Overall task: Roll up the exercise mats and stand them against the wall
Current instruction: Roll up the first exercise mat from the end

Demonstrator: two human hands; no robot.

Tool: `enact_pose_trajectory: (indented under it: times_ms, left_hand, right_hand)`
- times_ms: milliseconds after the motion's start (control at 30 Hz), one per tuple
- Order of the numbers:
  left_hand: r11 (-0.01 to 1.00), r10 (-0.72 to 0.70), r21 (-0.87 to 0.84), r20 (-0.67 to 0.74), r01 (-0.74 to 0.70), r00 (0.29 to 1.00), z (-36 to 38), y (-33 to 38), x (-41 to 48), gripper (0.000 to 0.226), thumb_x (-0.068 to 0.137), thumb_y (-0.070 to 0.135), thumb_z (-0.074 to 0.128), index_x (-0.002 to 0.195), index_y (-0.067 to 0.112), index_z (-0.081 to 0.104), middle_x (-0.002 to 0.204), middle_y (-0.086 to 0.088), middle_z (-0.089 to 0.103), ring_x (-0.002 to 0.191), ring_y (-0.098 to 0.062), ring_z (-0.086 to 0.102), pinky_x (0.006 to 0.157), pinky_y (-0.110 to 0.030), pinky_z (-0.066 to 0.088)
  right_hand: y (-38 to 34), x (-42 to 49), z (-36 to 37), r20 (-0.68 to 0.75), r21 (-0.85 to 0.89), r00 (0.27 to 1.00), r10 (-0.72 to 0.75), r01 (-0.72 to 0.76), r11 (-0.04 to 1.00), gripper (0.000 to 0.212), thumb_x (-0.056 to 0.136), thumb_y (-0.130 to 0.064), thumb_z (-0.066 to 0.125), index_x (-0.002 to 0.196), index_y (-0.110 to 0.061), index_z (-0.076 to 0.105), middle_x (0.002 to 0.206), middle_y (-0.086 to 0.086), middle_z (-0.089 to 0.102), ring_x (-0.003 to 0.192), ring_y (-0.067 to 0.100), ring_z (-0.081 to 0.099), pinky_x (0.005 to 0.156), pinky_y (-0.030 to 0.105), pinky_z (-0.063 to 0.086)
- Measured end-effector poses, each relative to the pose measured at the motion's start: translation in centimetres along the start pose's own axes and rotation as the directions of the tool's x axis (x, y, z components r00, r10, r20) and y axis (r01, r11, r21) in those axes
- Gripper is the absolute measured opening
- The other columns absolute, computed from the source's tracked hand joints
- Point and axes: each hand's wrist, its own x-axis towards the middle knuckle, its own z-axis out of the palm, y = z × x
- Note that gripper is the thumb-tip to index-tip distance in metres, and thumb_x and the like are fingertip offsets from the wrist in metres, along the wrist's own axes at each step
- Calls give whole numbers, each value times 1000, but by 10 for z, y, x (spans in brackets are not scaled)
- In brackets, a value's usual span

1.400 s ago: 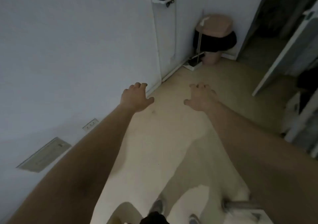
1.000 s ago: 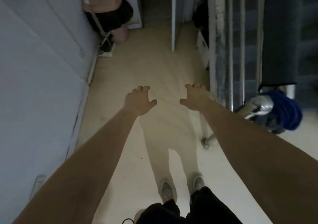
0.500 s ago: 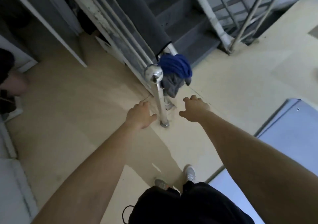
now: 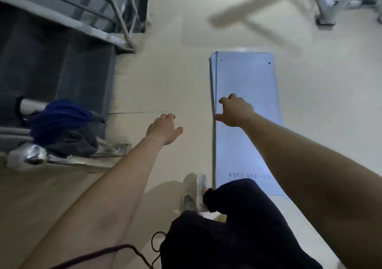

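A pale blue exercise mat (image 4: 246,82) lies flat and unrolled on the beige floor, running away from me at the right of centre, with a second mat's edge showing under its left side. My right hand (image 4: 234,110) hovers over the mat's left edge with fingers loosely spread and holds nothing. Over bare floor to the left of the mat, my left hand (image 4: 164,128) is stretched forward, also empty, fingers relaxed. My shoes stand at the mat's near left corner.
A dark staircase (image 4: 51,62) with a metal railing (image 4: 117,16) drops away on the left. A blue cloth (image 4: 57,120) hangs over the shiny newel post (image 4: 31,157). At the far right stands a pale plastic chair leg (image 4: 326,10).
My view has swung round from the white wall and bin, past the stair post, to the mat on the floor. Both hands stay outstretched and empty throughout.
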Motion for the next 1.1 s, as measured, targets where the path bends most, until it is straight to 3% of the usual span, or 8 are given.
enact_pose_trajectory:
  times_ms: [267, 533, 667, 867, 933, 1000, 1100]
  left_hand:
    - [957, 261, 91, 132, -274, 956, 61, 139, 6, 65, 96, 48, 54, 150, 16, 39, 150, -11, 44, 132, -32, 48, 105, -46, 44]
    - [945, 276, 126, 181, -301, 944, 186, 229, 36, 64, 97, 45, 52, 152, 16, 37, 149, -9, 44, 131, -31, 47, 100, -43, 44]
    - [957, 231, 137, 168, -255, 958, 333, 266, 100, 59, 98, 43, 49, 150, 17, 39, 149, -7, 45, 130, -29, 49, 99, -42, 46]
    - [968, 155, 155, 257, -199, 954, 630, 274, 221, 64, 94, 43, 59, 150, 20, 37, 147, -9, 46, 129, -35, 46, 100, -44, 45]
    - [956, 158, 187, 318, -226, 935, 714, 259, 242, 77, 90, 41, 65, 155, 24, 27, 156, -7, 35, 133, -36, 39, 103, -46, 44]
    - [927, 146, 277, 351, -252, 925, 778, 239, 257, 95, 87, 40, 71, 160, 29, 11, 167, -2, 11, 143, -38, 25, 111, -48, 39]
    - [873, 92, 409, 396, -265, 914, 844, 206, 265, 118, 79, 50, 79, 160, 34, -6, 168, 3, -10, 150, -42, 9, 114, -55, 32]
  right_hand:
    - [140, -48, 12, -25, 108, 971, 238, -234, 966, 62, 98, -47, 60, 150, -17, 45, 150, 12, 41, 135, 35, 45, 95, 45, 44]
    - [279, -34, 114, 73, 101, 971, 227, -233, 967, 62, 99, -48, 58, 152, -18, 43, 152, 11, 42, 135, 33, 45, 96, 44, 44]
    - [381, 35, 258, 165, 77, 964, 208, -222, 972, 59, 99, -46, 58, 150, -18, 45, 148, 11, 45, 133, 33, 47, 94, 43, 44]
    - [488, 169, 546, 255, 140, 958, 133, -172, 975, 58, 101, -37, 56, 156, -25, 39, 152, 9, 40, 137, 33, 41, 98, 46, 45]
    - [503, 195, 634, 295, 131, 952, 87, -130, 983, 56, 103, -34, 54, 156, -25, 39, 152, 10, 39, 137, 36, 39, 99, 48, 47]
    - [512, 213, 707, 353, 94, 933, 69, -109, 990, 58, 101, -28, 55, 156, -21, 36, 151, 13, 36, 138, 39, 37, 102, 52, 48]
    - [512, 222, 780, 423, 49, 904, 62, -91, 995, 79, 92, -28, 71, 155, -15, 26, 154, 14, 27, 138, 39, 33, 102, 51, 48]
